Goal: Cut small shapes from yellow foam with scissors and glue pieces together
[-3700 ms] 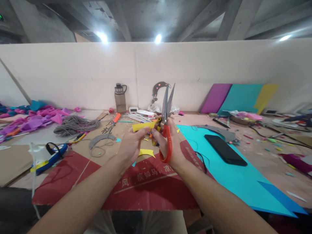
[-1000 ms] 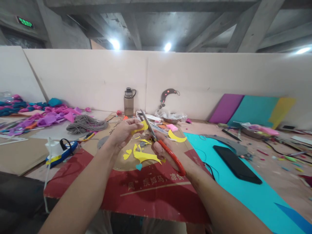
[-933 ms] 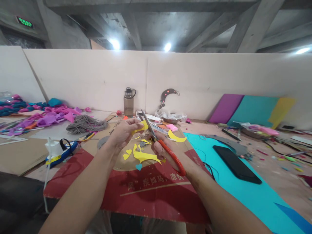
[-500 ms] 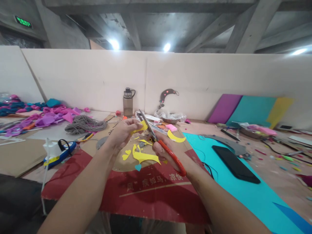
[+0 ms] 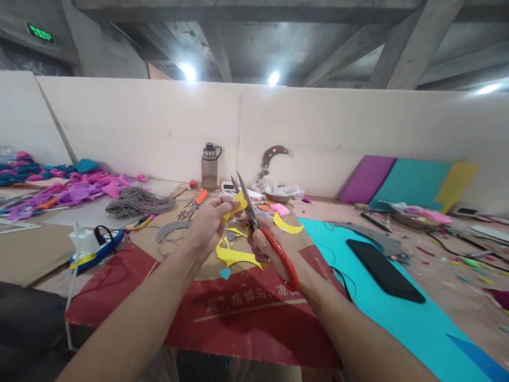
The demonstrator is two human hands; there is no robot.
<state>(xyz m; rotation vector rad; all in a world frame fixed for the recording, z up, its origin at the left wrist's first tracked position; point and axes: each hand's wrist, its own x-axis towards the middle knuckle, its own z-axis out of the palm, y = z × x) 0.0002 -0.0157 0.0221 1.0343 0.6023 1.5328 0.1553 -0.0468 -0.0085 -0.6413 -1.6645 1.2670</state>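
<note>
My left hand [image 5: 210, 220] pinches a small yellow piece [image 5: 240, 203] above the red and brown cardboard [image 5: 254, 331]. Red-handled scissors [image 5: 278, 252] are gripped in my right hand [image 5: 266, 245], their blades parted and pointing up beside the yellow piece. Below the hands lie a cut yellow sheet [image 5: 238, 257] and a small blue heart [image 5: 225, 274]. A yellow crescent [image 5: 288, 225] rests just beyond my right hand. The grey crescent [image 5: 172, 230] lies left of my left hand.
A bottle [image 5: 209, 168] stands by the back wall. Grey cord [image 5: 137, 201] and a blue-and-white boat-shaped object [image 5: 97, 246] are at the left. On the right, a black phone [image 5: 384, 269] lies on a turquoise sheet [image 5: 401, 318]. Coloured sheets [image 5: 411, 180] lean behind.
My left hand has moved right with the yellow piece, now hiding the small yellow hearts and showing more of the grey crescent. The scissor blades are parted wider and point more upright.
</note>
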